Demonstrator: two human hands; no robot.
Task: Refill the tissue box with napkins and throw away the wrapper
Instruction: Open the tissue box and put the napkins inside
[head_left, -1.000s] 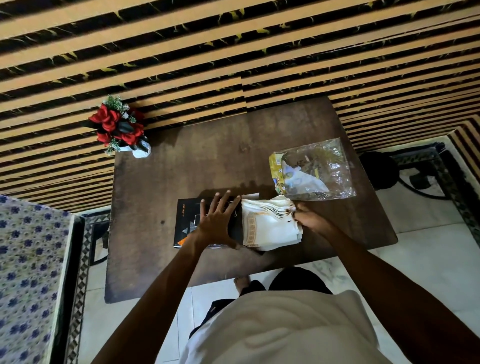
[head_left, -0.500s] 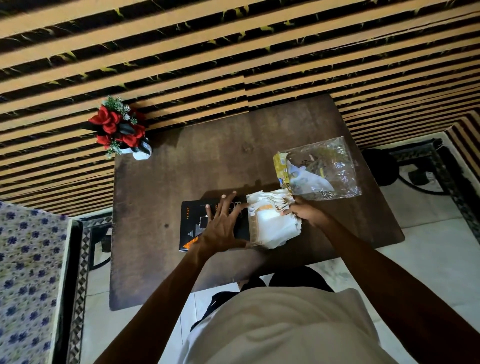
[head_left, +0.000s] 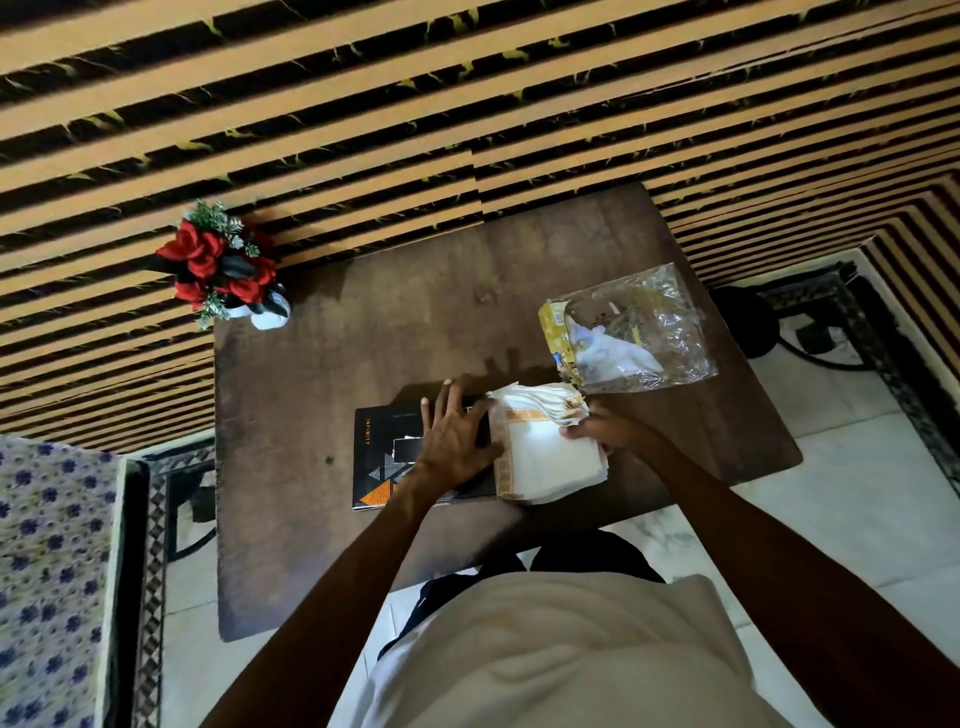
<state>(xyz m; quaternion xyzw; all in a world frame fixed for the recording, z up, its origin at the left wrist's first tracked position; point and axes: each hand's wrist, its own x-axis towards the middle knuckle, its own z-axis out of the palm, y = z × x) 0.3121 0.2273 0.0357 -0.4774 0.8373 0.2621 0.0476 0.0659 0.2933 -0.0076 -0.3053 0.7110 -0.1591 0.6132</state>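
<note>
Fingers (head_left: 448, 410) of my left hand (head_left: 457, 441) lie spread and flat, palm down, on top of the black box (head_left: 379, 457), pressing on its right half; they grip nothing that I can see. My right hand (head_left: 605, 434) is curled, fingers bent in against the right edge of the napkins (head_left: 540, 452), thumb side toward the fanned top corner. I read it as pinching the stack at that edge, though the fingertips themselves are tucked out of sight under the paper.

From my seat the napkins are a thick white stack with an orange-gold band along the left side, the upper sheets splayed out near the far right corner. The stack sits right against the box's right end, overlapping it; I cannot tell whether any of it is already inside. The box lies flat on the brown table (head_left: 311, 545), near the front edge, with orange and grey triangles printed at its near left corner and a pale word down its left side.

Just beyond the napkins, toward the far right of the table, the wrapper (head_left: 654, 322) lies crumpled: clear plastic with a yellow strip along its left edge, and something white showing through it. It nearly touches the stack's far corner.

At the far left corner stands a small white pot of red roses (head_left: 218, 265), well apart from everything else.
</note>
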